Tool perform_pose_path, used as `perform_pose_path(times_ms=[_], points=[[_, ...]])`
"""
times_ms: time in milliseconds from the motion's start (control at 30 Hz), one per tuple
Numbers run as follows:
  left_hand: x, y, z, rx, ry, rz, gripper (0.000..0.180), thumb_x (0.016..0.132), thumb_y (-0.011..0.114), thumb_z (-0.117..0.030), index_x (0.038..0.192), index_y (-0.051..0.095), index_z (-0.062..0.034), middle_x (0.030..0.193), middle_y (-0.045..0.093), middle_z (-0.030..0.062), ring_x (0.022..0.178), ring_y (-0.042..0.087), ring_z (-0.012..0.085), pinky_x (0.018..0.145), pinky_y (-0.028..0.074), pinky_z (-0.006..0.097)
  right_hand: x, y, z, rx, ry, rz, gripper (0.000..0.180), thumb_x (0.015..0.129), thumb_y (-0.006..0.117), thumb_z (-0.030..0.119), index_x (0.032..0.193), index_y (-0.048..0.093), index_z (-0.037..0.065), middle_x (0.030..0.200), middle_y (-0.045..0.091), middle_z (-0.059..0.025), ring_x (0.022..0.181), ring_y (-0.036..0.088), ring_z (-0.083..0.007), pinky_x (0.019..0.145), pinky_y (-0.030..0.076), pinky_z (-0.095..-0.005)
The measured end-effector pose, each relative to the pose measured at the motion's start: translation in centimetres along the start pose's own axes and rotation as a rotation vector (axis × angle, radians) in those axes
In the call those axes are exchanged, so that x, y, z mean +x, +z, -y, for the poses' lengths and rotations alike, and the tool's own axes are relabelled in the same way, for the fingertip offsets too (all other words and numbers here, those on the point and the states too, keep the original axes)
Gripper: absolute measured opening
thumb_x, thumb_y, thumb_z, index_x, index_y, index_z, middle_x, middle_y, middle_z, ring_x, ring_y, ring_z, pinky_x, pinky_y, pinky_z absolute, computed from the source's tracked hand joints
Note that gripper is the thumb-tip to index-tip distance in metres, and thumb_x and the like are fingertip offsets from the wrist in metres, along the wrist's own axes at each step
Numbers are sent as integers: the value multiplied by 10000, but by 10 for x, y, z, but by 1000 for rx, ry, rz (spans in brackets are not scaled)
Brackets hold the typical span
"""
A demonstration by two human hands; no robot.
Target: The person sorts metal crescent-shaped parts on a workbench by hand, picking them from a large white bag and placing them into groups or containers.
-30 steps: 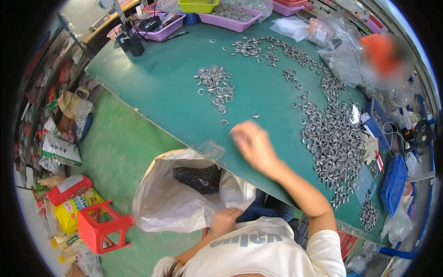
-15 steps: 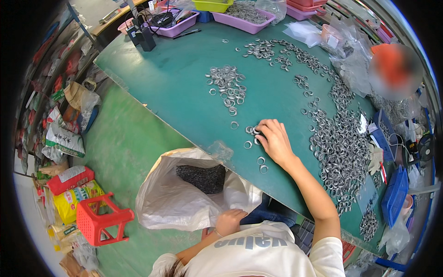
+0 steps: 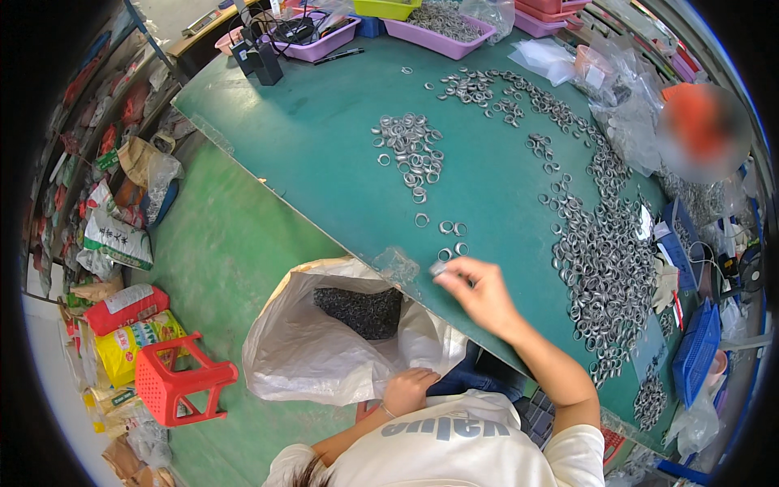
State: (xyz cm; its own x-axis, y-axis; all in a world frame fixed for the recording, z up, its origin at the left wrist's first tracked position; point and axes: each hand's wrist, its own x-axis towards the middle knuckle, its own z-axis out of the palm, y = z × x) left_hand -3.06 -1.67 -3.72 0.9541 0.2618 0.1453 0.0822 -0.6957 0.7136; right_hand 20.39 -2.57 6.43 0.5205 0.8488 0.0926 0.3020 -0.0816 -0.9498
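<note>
Over the near edge of the green table [image 3: 316, 162], my right hand [image 3: 483, 299] pinches a small grey metal ring [image 3: 439, 268] between thumb and fingertips. Whether it holds more than one ring is hidden by the fingers. Just beyond it lie a few loose rings [image 3: 461, 248], apart from a small ring pile [image 3: 410, 146] farther off. Below the table edge, my left hand [image 3: 409, 391] is closed on the rim of a white woven sack [image 3: 284, 357]. The sack's mouth gapes, showing dark small pieces [image 3: 361, 312] inside.
A large spread of rings [image 3: 604, 276] covers the table's right side. Purple trays [image 3: 438, 36], a black device [image 3: 264, 63] and plastic bags line the far edge. A blue basket [image 3: 695, 349] stands at right. On the floor at left are a red stool [image 3: 162, 390] and packed bags.
My right hand has moved toward me, from the loose rings to near the table edge, and now pinches a ring. My left hand stays on the sack rim. The view shifted slightly.
</note>
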Motion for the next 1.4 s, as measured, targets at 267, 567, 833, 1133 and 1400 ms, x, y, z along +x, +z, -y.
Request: perform_pose_path(times_ms=[267,567,833,1133,1400], points=[[-4,1,2,18,-2,7,282,665,614,-63,936,681,-27,924,695,136,894,671,284,794,537,363,12,20,9,-412,-334,-32,147,805,690,76,937,655,20,910,653,-137,880,613,-319,787,493,-400],[-4,5,4,-21,3,5,276,674,621,-80,937,681,-21,938,695,142,903,670,294,806,535,370,60,-28,-28,-886,-104,-117,120,762,739,129,790,675,32,883,586,-66,904,533,-264,797,394,-393],[-5,6,6,-22,12,13,294,664,638,-99,944,678,-18,942,693,143,904,669,295,811,534,368,62,-18,-38,-799,-285,-89,170,739,740,120,846,658,17,961,584,-72,940,533,-259,809,400,-384],[-4,6,5,-15,-2,11,287,672,631,-67,952,679,-30,940,695,138,892,674,295,806,542,366,60,-20,-44,-624,-216,-242,139,761,708,65,835,608,4,974,568,-88,944,528,-286,822,414,-397],[-3,3,4,-13,-5,37,303,670,639,-115,961,671,-36,957,688,137,915,664,293,827,529,371,62,-12,-34,-772,-161,-160,143,773,696,85,842,620,-15,980,576,-123,960,532,-299,822,426,-402]])
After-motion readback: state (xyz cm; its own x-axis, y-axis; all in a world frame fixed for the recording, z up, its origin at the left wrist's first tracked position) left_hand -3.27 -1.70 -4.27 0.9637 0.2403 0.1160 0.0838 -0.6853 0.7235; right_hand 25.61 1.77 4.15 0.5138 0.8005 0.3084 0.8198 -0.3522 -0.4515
